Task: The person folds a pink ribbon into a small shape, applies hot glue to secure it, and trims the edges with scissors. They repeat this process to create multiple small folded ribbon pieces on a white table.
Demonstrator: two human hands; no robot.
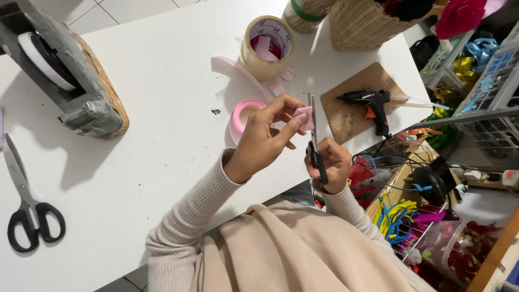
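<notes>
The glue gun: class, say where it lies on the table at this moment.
In the head view the black glue gun lies on a brown board at the table's right edge, right of the right hand holding small scissors, below the wicker basket.

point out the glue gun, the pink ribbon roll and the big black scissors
glue gun (pixel 372 103), head view, on its black body
pink ribbon roll (pixel 238 115), head view, on its left rim
big black scissors (pixel 24 208), head view, just below the pivot

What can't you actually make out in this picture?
Head view:
- Scissors in the right hand: handles hidden by the fingers.
- Pink piece in the left hand: partly behind fingertips.
- Wicker basket: top cut off by the frame edge.
- Small dark speck: too small to identify.
</notes>
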